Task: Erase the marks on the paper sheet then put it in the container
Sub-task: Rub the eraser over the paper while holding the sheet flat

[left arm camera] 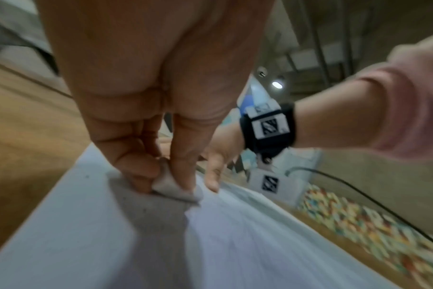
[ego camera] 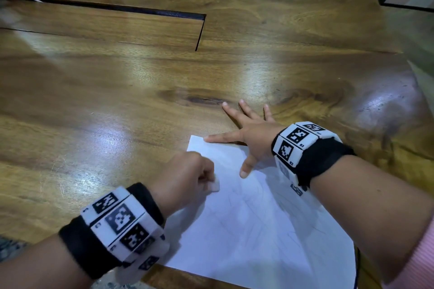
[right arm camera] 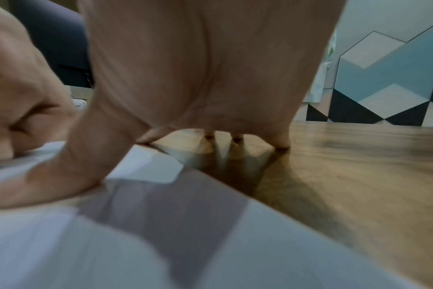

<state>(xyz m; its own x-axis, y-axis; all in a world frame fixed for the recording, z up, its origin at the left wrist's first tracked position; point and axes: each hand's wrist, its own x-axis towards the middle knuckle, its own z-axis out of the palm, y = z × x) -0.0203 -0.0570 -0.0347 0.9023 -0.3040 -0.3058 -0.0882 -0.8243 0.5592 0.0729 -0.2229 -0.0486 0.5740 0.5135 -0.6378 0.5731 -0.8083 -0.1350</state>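
Head view — right hand [ego camera: 252, 138] splayed flat

White paper sheet [ego camera: 258, 230] flat on table [ego camera: 141, 77] — faint pencil marks (blurred).

Bright overhead glare patches on glossy wooden table [ego camera: 141, 73]; wide-angle bending at edges; both wrist views motion-blurred
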